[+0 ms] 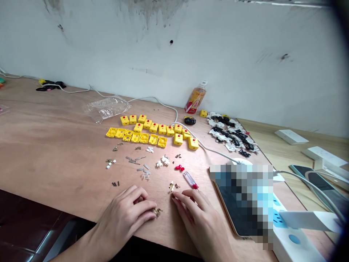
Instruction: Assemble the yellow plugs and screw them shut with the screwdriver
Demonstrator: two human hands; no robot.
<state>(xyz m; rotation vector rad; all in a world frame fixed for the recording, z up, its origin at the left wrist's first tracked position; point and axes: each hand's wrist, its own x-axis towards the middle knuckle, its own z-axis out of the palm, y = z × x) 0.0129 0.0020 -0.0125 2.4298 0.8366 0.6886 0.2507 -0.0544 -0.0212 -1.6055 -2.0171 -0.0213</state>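
Head cam: the left hand [121, 218] is loosely curled on the near edge of the plywood counter [54, 145], and I can't tell if anything's tucked under its fingers. The right hand [197, 218] rests open-ish, pinching nothing. One small cluster of brass bits [157, 211] sits between them, just off the left fingertips, so left's nearer. One red-handled screwdriver [190, 180] lies diagonally above the right fingers, tip toward the right. Farther back are roughly twenty yellow plug housings [153, 127].
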